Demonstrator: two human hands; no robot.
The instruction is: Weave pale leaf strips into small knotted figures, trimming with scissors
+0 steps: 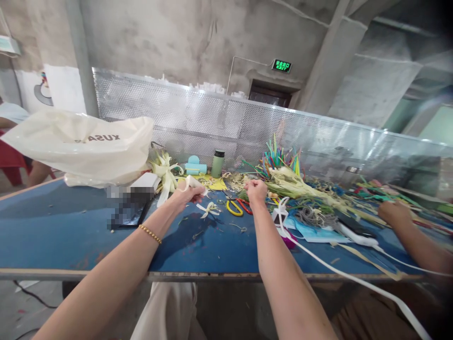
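My left hand (194, 192) is closed on a pale husk-like strip (191, 182), part of which loops above the fingers. My right hand (256, 191) is raised over the table with its fingers pinched together; whatever they hold, if anything, is too small to make out. Between and below the hands lies a small knotted piece of pale strip (209, 210). Close to my right hand are a yellow-handled tool (234, 208) and a red-handled tool (245, 206), their working ends partly hidden. A bundle of pale husks (165, 171) stands left of my left hand.
On the blue table (85, 231) are a large plastic bag (106, 148), a dark phone (130, 208), a green bottle (218, 164), and grey cord coils (314, 211). A white cable (329, 267) crosses the right side, near a co-worker's hand (394, 213). A perforated metal screen (198, 123) stands behind.
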